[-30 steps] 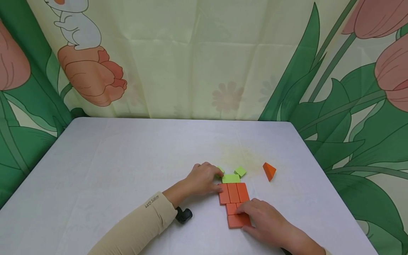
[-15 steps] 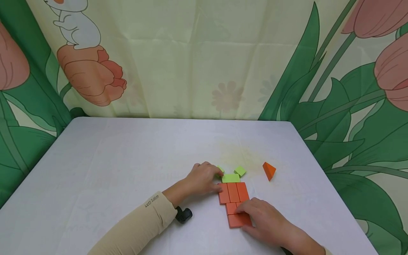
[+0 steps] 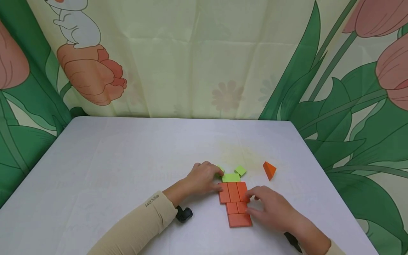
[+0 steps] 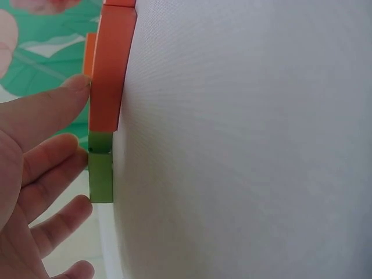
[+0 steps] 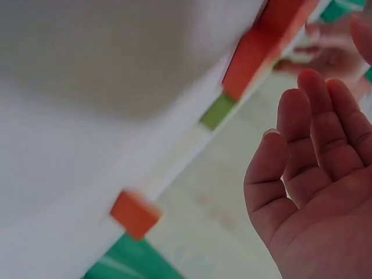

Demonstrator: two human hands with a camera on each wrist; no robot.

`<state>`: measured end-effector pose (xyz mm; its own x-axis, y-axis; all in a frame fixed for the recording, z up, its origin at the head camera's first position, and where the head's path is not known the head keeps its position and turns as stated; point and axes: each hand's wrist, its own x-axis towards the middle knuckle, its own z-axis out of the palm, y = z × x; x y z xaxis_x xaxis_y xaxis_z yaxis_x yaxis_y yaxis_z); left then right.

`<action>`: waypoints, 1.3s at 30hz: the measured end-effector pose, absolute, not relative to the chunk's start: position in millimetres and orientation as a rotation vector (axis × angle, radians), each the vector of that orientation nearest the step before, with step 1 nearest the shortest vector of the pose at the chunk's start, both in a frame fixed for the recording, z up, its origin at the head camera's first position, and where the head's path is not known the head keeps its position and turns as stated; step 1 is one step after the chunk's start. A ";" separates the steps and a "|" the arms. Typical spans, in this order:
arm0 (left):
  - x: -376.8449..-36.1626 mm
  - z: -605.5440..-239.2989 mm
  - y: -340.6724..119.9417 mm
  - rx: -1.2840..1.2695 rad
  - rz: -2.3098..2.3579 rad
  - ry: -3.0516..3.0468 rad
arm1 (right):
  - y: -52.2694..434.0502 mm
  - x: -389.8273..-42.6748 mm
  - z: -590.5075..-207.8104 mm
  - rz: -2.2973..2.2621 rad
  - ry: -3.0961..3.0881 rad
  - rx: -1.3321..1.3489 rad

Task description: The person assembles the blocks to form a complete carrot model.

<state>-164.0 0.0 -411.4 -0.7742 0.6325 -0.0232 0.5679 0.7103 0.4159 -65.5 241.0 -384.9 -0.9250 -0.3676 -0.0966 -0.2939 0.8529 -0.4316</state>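
Orange-red blocks (image 3: 233,192) lie flat in close rows on the table, forming one shape. A lime-green rectangular block (image 3: 231,177) touches its far edge, with a small green block (image 3: 240,171) tilted beyond it. Another green block (image 4: 101,177) is mostly covered by my left hand (image 3: 201,179) in the head view. That hand's thumb touches the side of an orange-red block (image 4: 108,70), while its other fingers rest loosely at the green one. On the right side of the shape, my right hand (image 3: 272,209) holds nothing, its fingers loosely bent by the blocks' edge.
An orange triangular block (image 3: 269,171) lies apart, farther back to the right. The white-covered table (image 3: 127,148) ends at a patterned cloth backdrop (image 3: 165,71). A dark wrist device (image 3: 184,215) sits under my left cuff.
My right hand has let go of the nearest orange-red blocks and moved away from me along the shape's right edge, uncovering them. The left hand stays put. The nearest block shifted slightly right earlier.
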 end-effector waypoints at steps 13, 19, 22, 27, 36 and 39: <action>-163.7 -411.5 0.6 0.972 0.587 2.751 | 297.9 -107.8 -380.7 -0.698 3.049 -0.357; -164.1 -411.7 0.8 0.969 0.583 2.750 | 311.8 -121.0 -388.2 -0.700 2.985 -0.353; -163.7 -411.5 0.6 0.969 0.581 2.751 | 314.3 -123.3 -391.3 -0.676 2.933 -0.336; -163.2 -410.7 0.1 0.971 0.582 2.750 | 315.9 -121.8 -394.3 -0.636 2.932 -0.363; -162.9 -410.2 -0.6 0.960 0.588 2.751 | 316.1 -119.1 -393.8 -0.700 2.946 -0.264; -162.9 -410.4 -0.4 0.958 0.592 2.752 | 315.0 -121.6 -393.6 -0.678 2.975 -0.264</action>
